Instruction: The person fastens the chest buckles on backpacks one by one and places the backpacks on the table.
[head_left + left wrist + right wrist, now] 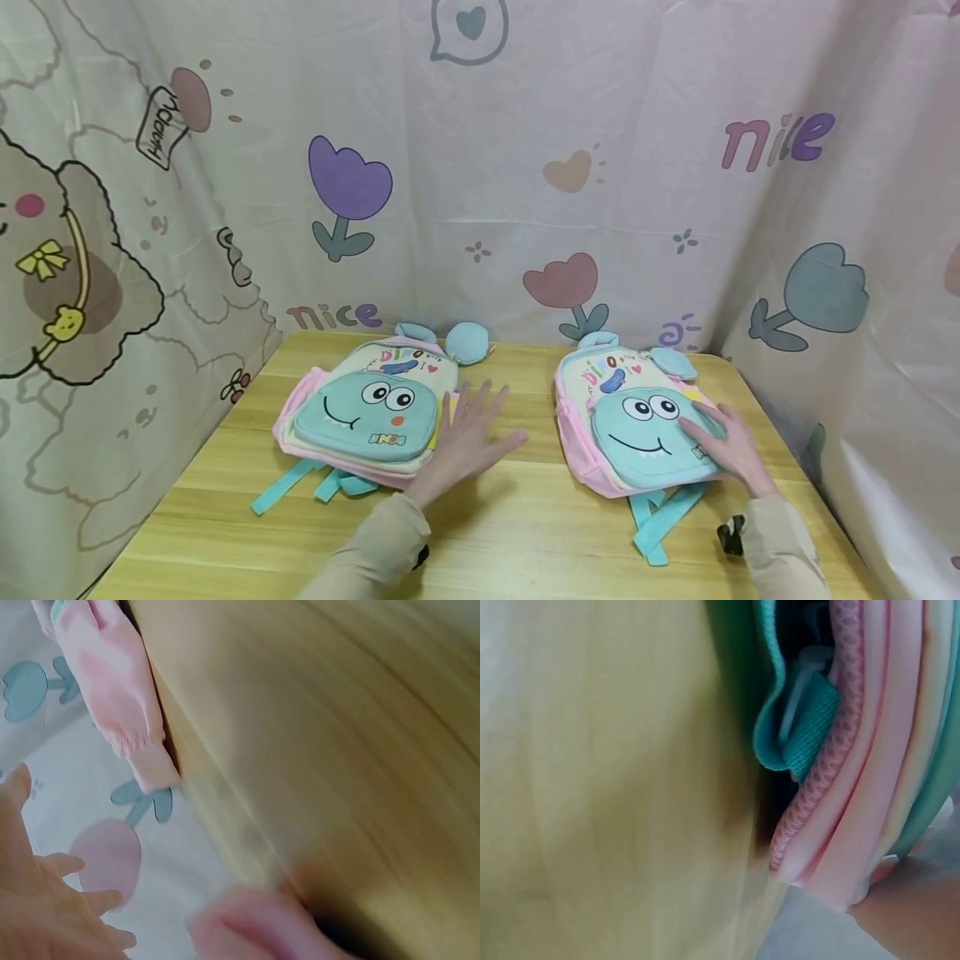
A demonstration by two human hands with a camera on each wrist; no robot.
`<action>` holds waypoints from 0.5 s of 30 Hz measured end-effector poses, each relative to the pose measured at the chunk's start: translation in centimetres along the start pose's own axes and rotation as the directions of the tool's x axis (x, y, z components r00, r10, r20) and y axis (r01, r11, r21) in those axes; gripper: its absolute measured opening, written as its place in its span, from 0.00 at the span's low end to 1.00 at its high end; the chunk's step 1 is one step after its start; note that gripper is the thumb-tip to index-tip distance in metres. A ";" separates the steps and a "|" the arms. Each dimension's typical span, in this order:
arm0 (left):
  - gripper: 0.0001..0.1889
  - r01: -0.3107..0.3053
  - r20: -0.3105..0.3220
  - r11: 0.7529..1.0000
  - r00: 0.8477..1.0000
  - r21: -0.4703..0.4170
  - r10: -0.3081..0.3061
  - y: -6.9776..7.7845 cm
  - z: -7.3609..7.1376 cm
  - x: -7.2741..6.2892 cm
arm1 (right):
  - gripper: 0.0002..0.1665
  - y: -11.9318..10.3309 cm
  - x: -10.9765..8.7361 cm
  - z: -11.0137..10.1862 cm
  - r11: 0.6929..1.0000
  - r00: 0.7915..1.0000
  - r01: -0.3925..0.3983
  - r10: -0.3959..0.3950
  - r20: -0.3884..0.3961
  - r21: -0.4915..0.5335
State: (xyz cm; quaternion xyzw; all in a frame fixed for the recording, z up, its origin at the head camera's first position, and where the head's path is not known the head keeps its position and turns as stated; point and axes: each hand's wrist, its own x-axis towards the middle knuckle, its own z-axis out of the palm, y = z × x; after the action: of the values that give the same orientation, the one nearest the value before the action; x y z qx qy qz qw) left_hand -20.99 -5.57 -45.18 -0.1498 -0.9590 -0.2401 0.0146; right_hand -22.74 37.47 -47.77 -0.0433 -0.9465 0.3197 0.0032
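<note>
Two backpacks lie on the table with their printed fronts up. The left backpack (365, 417) has a light blue smiling face pocket, pink sides and turquoise straps. My left hand (471, 433), fingers spread, hovers over or beside its right lower edge; whether it touches cannot be told. The right backpack (637, 433) looks alike. My right hand (727, 442) lies at its right side, thumb and fingers extended over the face pocket's edge. In the right wrist view, a turquoise strap (816, 724) and pink layered side show, with part of the hand at the lower right.
The wooden table (510, 525) carries both bags. A printed curtain (480, 167) hangs behind and on both sides. Each bag has a small round light blue pouch at its top right: left pouch (467, 342), right pouch (672, 363). Turquoise straps (663, 525) trail toward the front.
</note>
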 end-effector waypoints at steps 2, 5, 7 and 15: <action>0.43 -0.032 0.002 0.999 0.999 0.000 0.032 0.7 0.4 0.3 | 0.49 0.0 0.1 -0.1 1.000 1.000 -0.014 0.014 0.016 0.011; 0.42 -0.082 0.011 0.996 0.997 0.031 0.082 1.8 1.4 0.7 | 0.51 -0.1 0.1 -0.3 0.998 0.998 -0.047 0.045 0.046 0.035; 0.42 -0.103 0.037 0.994 0.994 0.026 0.102 2.5 2.1 1.0 | 0.51 -0.1 0.1 -0.4 0.998 0.997 -0.055 0.053 0.055 0.040; 0.41 -0.116 0.158 0.992 0.980 -0.055 0.123 5.3 4.6 2.0 | 0.52 0.3 0.3 -0.5 0.997 0.995 -0.075 0.072 0.062 0.037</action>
State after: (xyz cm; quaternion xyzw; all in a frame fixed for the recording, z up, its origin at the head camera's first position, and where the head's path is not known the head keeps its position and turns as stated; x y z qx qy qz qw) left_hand -21.13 1.61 -46.65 -0.2262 -0.9407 -0.2476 -0.0519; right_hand -22.97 38.04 -47.55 -0.0683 -0.9375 0.3393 -0.0366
